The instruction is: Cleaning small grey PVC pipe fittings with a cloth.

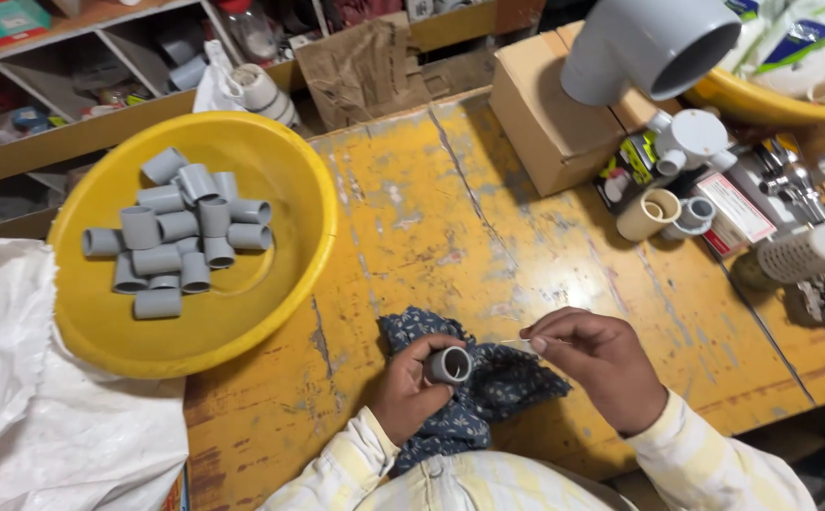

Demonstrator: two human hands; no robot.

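Observation:
My left hand (pixel 410 390) grips a short grey pipe coupling (pixel 449 364), its open end facing up toward the camera. A dark blue patterned cloth (pixel 497 388) lies under and around that hand on the worn yellow table (pixel 431 218). My right hand (pixel 594 360) sits just right of the coupling, with thumb and forefinger pinched on a thin, pale strip that stretches toward the coupling. A large yellow basin (pixel 289 189) to the left holds several matching grey couplings (pixel 176 232).
A white sack (pixel 43 397) lies at the lower left. A cardboard box (pixel 550 114) and a big grey pipe elbow (pixel 654 43) stand at the back right. Small white and grey fittings (pixel 682 151), packets and tools crowd the right edge. Shelves run along the back.

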